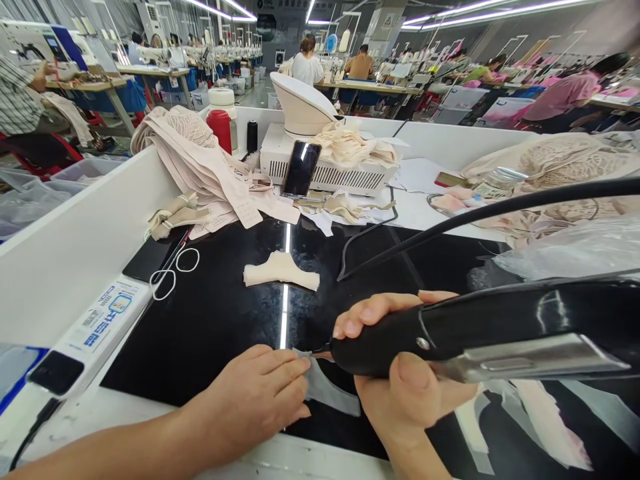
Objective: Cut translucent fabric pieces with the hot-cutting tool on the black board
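The right hand [405,393] clamps a tool [485,327], cut off at three o'clock. The left hand [255,393] hides one end of the sheer cloth [333,395] at six; pinching or not, I can't tell. Wall lettering [269,4] near twelve reads "YING".

Ceiling tubes [500,15] shine brightly (a white glare [285,317] streaks the black board [210,320]).

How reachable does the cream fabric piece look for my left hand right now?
Probably yes: bare black tabletop lies between your left hand and the cream fabric piece, though that hand appears to touch a translucent piece.
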Motion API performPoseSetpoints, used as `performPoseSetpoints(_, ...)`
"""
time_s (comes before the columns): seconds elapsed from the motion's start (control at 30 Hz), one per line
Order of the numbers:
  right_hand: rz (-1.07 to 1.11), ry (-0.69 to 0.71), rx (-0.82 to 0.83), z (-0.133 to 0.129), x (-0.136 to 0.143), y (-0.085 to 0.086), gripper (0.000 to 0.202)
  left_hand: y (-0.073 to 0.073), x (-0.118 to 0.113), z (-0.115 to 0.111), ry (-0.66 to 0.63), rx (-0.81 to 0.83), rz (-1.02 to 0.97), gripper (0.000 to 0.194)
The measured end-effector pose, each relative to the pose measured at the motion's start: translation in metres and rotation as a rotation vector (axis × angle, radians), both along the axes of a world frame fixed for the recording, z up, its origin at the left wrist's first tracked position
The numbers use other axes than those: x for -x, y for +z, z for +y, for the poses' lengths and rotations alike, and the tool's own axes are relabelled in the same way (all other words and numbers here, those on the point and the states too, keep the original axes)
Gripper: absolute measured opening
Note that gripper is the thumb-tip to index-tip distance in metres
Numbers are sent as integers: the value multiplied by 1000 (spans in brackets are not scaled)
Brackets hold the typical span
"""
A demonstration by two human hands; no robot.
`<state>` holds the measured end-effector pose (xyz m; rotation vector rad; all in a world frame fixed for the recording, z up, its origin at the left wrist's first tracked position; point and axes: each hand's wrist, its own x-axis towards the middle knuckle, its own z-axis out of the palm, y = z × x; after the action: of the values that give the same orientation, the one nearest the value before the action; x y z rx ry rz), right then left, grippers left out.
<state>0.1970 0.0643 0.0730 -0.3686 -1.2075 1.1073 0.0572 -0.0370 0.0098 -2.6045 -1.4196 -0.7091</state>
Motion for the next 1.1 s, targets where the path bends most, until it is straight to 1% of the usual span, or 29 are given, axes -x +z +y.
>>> performPoseSetpoints(0.1, -2, -21, -13, 2, 1, -2, 39, 0, -1, 0, 1, -5, 4, 23)
performPoseSetpoints(0.27, -3, -50, -16, 2, -1, -1, 38, 1, -1, 0, 5, -15, 0, 25)
performPoseSetpoints(0.5, -14, -49, -11, 2, 1, -3, 36, 2, -2, 1, 0, -29, -10, 27)
performPoseSetpoints(0.73, 34, -11, -9, 1, 7, 1, 37, 0, -1, 2, -1, -23, -3, 23)
performPoseSetpoints(1.03, -29, -19, -2, 1, 8, -3, 33, -1, -2, 0, 3, -10, -7, 21)
performPoseSetpoints(1.1, -14, -9, -5, 1, 10, -3, 33, -2, -2, 0, 6, -8, -1, 21)
